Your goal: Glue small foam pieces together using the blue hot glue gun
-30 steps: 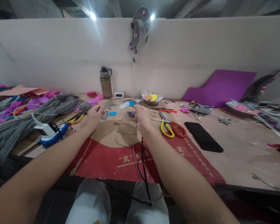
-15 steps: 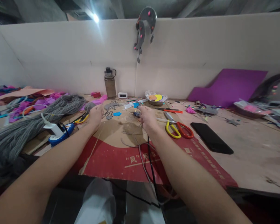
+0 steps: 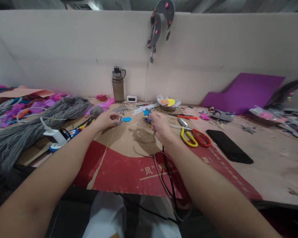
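Note:
My left hand (image 3: 106,120) reaches over the cardboard, its thumb and fingers apart. Its fingertips are close to a small grey cut-out (image 3: 119,123), left of a blue flower-like cut-out (image 3: 126,119). Whether they touch the grey piece is unclear. My right hand (image 3: 161,126) is closed, fingers pinched, beside a small dark cluster (image 3: 147,120); what it grips is hidden. A second blue cut-out (image 3: 146,112) lies just beyond that cluster. A black cable (image 3: 166,168) and a thin grey cord (image 3: 157,170) run from near my right wrist over the table edge.
Scissors (image 3: 192,135) with yellow and red handles and a black phone (image 3: 228,145) lie to the right. Grey yarn (image 3: 47,122) and a power strip (image 3: 55,145) are at left. A bottle (image 3: 118,87), small clock (image 3: 131,99) and bowl (image 3: 168,107) stand behind.
My left hand has moved right and its closed fingers have opened, towards the grey cut-out. My right hand stays closed in about the same place. The view has shifted slightly.

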A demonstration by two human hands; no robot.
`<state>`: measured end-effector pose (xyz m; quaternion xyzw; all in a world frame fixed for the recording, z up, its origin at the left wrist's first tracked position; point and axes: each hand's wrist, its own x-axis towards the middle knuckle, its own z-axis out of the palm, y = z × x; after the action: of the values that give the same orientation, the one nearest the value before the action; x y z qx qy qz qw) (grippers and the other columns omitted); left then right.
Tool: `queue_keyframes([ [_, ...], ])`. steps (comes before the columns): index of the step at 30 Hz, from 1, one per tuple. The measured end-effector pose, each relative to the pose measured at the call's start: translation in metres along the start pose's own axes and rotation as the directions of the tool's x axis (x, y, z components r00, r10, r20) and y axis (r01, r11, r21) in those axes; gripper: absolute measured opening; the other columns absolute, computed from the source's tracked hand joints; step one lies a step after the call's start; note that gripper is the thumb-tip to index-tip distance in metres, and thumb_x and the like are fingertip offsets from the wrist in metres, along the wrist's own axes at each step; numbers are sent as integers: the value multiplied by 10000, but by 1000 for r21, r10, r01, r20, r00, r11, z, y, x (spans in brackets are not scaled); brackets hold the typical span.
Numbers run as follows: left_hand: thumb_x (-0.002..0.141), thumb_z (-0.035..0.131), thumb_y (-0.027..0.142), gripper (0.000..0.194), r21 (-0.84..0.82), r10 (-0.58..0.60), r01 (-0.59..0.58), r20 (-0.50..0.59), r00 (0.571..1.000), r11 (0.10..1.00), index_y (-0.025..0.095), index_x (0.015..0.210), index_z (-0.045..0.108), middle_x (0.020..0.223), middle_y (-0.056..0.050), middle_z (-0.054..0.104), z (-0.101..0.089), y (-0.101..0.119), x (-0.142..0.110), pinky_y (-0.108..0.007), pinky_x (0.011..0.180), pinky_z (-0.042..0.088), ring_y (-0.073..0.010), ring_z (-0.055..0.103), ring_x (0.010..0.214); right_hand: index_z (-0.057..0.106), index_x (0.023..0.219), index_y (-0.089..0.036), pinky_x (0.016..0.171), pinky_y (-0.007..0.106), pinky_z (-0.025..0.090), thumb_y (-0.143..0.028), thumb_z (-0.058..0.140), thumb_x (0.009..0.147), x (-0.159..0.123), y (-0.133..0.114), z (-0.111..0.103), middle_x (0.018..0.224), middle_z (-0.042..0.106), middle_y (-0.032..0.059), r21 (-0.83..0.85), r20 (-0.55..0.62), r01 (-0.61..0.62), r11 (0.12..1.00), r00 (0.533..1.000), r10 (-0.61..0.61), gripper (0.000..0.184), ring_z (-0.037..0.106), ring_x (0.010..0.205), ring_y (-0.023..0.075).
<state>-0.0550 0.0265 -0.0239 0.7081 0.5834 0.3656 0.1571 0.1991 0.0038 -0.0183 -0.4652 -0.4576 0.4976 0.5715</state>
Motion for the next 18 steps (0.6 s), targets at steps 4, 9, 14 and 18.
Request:
queue_keyframes([
  [4, 510, 800, 227, 229, 87, 46, -57, 122, 991, 995, 235, 732, 742, 681, -9, 686, -1, -10, 2, -266, 614, 404, -186, 581, 646, 421, 624, -212, 382, 212, 137, -248, 582, 732, 0, 1, 0, 468, 283, -111, 2, 21, -1, 1000, 1000, 1, 197, 193, 400, 54],
  [9, 581, 767, 227, 263, 126, 149, -171, 167, 975, 977, 238, 843, 770, 761, -23, 693, 2, -14, 4, -274, 644, 412, -178, 567, 664, 437, 630, -205, 390, 218, 119, -209, 559, 747, -3, 2, 2, 471, 289, -108, -13, 12, -8, 1000, 1000, 8, 168, 193, 404, 52],
  [14, 603, 735, 162, 515, 140, 311, -319, 74, 947, 937, 192, 1116, 702, 899, -43, 673, 1, -7, 4, -265, 724, 433, -166, 574, 771, 423, 614, -212, 384, 224, 114, -204, 557, 745, -2, 5, 2, 457, 281, -108, -20, 15, 6, 1000, 1000, -6, 187, 188, 397, 54],
  [18, 625, 690, 112, 542, 88, 367, -367, 19, 930, 926, 196, 1160, 662, 1049, -66, 663, -3, 1, 4, -274, 822, 456, -165, 584, 872, 423, 612, -216, 380, 224, 124, -205, 551, 734, 0, 8, 2, 452, 281, -108, -35, 18, 28, 999, 999, -28, 178, 195, 388, 57],
])
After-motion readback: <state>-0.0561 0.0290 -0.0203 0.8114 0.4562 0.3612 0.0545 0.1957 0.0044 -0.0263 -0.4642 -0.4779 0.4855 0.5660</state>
